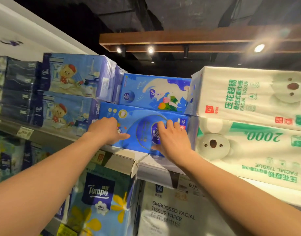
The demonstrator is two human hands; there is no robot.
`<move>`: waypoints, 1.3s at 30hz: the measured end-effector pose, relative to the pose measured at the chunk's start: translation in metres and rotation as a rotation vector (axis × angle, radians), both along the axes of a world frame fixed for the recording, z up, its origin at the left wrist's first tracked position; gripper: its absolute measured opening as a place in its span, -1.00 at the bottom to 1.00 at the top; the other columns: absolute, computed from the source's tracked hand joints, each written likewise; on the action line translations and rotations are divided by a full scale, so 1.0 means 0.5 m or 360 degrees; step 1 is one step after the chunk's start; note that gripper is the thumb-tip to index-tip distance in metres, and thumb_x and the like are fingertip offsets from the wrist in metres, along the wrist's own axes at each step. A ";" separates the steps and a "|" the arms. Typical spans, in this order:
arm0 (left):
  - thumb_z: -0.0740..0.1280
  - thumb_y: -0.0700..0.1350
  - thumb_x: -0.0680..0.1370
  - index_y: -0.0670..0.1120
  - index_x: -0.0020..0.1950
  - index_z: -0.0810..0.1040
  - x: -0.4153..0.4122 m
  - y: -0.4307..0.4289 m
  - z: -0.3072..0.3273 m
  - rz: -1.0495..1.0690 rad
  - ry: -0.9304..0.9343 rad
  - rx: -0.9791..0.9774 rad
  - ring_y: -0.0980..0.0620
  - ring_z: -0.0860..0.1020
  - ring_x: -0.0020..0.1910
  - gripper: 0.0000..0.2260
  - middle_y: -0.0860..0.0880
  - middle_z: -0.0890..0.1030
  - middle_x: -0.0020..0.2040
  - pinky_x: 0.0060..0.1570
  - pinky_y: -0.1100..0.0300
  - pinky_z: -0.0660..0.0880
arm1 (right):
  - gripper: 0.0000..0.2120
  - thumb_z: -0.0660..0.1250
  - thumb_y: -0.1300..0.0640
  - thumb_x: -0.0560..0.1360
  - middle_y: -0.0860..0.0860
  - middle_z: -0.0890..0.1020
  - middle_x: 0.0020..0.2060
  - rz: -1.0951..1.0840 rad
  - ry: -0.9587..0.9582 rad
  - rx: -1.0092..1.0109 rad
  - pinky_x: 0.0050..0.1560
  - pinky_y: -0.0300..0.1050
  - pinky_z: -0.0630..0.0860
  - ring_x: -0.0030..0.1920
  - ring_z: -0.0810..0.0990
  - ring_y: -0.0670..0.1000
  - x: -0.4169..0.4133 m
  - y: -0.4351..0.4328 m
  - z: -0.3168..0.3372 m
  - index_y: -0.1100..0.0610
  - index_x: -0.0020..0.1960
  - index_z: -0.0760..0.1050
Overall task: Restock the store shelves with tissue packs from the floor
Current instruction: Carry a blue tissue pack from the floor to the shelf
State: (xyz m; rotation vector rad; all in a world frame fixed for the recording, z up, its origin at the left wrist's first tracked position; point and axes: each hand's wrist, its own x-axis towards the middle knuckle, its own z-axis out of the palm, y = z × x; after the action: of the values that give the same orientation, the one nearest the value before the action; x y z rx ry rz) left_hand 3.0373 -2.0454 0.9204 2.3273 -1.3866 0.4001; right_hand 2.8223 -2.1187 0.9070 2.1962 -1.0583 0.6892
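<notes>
A blue Vinda tissue pack (139,121) lies on the top shelf (124,157), its front end at the shelf's edge. My left hand (107,132) presses flat against the pack's left front, fingers straight. On the pack's right front my right hand (172,140) presses the same way, fingers spread over the round logo. A second blue pack with a cat picture (155,92) is stacked on top of it, set further back.
Blue bear-print packs (69,92) stand to the left, white koala-print facial tissue packs (251,116) to the right, both close against the blue pack. Below the shelf sit a Tempo pack (102,198) and a white embossed tissue pack (172,217). Price tags line the shelf edge.
</notes>
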 end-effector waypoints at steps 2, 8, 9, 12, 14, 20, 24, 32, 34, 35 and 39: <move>0.30 0.45 0.44 0.02 -0.05 0.50 -0.017 0.031 0.007 -0.0055 -0.0040 0.0007 -0.08 0.55 0.01 -0.51 -0.01 0.62 0.14 -0.05 0.05 0.51 | -0.32 0.35 -0.33 0.48 0.13 0.49 0.18 0.0057 -0.0003 0.0147 0.09 0.09 0.46 0.21 0.48 0.23 -0.014 0.016 0.004 0.11 0.38 0.33; 0.25 0.49 0.43 0.00 0.46 0.41 -0.052 0.177 0.023 -0.0278 -0.0102 -0.0029 -0.12 0.42 0.39 -0.22 -0.05 0.45 0.43 0.30 -0.08 0.44 | -0.27 0.04 -0.44 0.55 0.17 0.49 0.26 0.0001 -0.0078 0.0368 0.13 0.14 0.51 0.28 0.48 0.23 -0.070 0.134 0.020 0.10 0.44 0.32; 0.25 0.50 0.42 0.00 0.48 0.39 -0.058 0.209 0.020 -0.0328 -0.0097 -0.0043 -0.12 0.39 0.42 -0.20 -0.06 0.42 0.46 0.34 -0.09 0.41 | -0.27 0.04 -0.44 0.55 0.18 0.50 0.26 -0.0001 -0.0122 0.0376 0.14 0.13 0.51 0.27 0.49 0.24 -0.084 0.168 0.018 0.10 0.43 0.34; 0.22 0.51 0.40 -0.02 0.50 0.38 -0.096 0.312 -0.005 -0.0517 -0.0140 -0.0100 -0.11 0.39 0.43 -0.16 -0.07 0.42 0.48 0.40 -0.08 0.38 | -0.29 0.06 -0.43 0.55 0.21 0.52 0.24 -0.0065 -0.0254 0.0438 0.14 0.12 0.49 0.25 0.52 0.24 -0.141 0.297 -0.020 0.11 0.39 0.39; 0.25 0.49 0.41 -0.03 0.46 0.43 -0.134 0.384 -0.043 -0.0699 -0.0101 -0.0120 -0.13 0.42 0.40 -0.20 -0.09 0.46 0.44 0.39 -0.03 0.38 | -0.30 0.07 -0.42 0.55 0.22 0.53 0.24 -0.0175 -0.0290 0.0536 0.19 0.13 0.49 0.27 0.50 0.26 -0.184 0.396 -0.070 0.11 0.39 0.40; 0.30 0.45 0.43 -0.02 0.44 0.45 -0.279 0.581 -0.190 -0.1087 -0.0013 0.0068 -0.09 0.46 0.38 -0.25 -0.06 0.50 0.41 0.36 0.03 0.40 | -0.23 0.07 -0.45 0.53 0.23 0.46 0.37 -0.0513 -0.0261 0.0860 0.35 0.15 0.42 0.37 0.44 0.27 -0.337 0.656 -0.213 0.13 0.46 0.32; 0.29 0.42 0.45 -0.03 0.48 0.41 -0.378 0.667 -0.238 -0.1228 0.0016 0.0167 -0.08 0.39 0.45 -0.25 -0.05 0.44 0.48 0.41 0.05 0.31 | -0.15 0.01 -0.48 0.48 0.22 0.42 0.44 -0.0617 -0.0384 0.0913 0.39 0.21 0.39 0.42 0.41 0.25 -0.461 0.794 -0.255 0.12 0.52 0.25; 0.17 0.53 0.32 -0.07 0.48 0.42 -0.761 0.810 -0.308 -0.1700 0.0051 0.0306 -0.11 0.42 0.42 -0.08 -0.10 0.46 0.46 0.44 0.02 0.32 | -0.18 0.13 -0.44 0.52 0.18 0.39 0.45 -0.0901 -0.0561 0.1034 0.40 0.20 0.38 0.44 0.37 0.26 -0.823 1.070 -0.360 0.12 0.55 0.24; 0.23 0.50 0.32 -0.05 0.47 0.43 -0.885 0.849 -0.336 -0.1824 0.0111 0.0325 -0.10 0.45 0.39 -0.12 -0.08 0.48 0.44 0.41 0.03 0.36 | -0.20 0.16 -0.40 0.54 0.19 0.36 0.48 -0.0989 -0.0596 0.1136 0.45 0.18 0.32 0.47 0.34 0.25 -0.938 1.145 -0.390 0.14 0.56 0.22; 0.24 0.53 0.30 -0.02 0.46 0.44 -0.951 0.866 -0.354 -0.1895 0.0167 0.0328 -0.09 0.48 0.37 -0.10 -0.06 0.51 0.42 0.39 0.02 0.39 | -0.20 0.17 -0.39 0.54 0.19 0.35 0.49 -0.1023 -0.0623 0.1163 0.47 0.17 0.30 0.48 0.32 0.24 -0.998 1.183 -0.403 0.14 0.56 0.21; 0.14 0.60 0.26 -0.02 0.49 0.41 -1.218 0.939 -0.432 -0.2174 0.0189 0.0447 -0.10 0.46 0.40 -0.02 -0.09 0.48 0.45 0.37 0.06 0.36 | -0.20 0.18 -0.40 0.54 0.18 0.37 0.47 -0.1218 -0.0737 0.1273 0.45 0.16 0.33 0.46 0.35 0.22 -1.220 1.329 -0.451 0.13 0.55 0.23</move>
State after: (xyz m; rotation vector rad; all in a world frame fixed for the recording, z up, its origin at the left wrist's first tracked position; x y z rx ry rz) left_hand 2.4282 -1.5761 0.7043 1.0242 -2.5972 -0.3597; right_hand 2.2121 -1.4542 0.6815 1.9418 -2.5764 0.4461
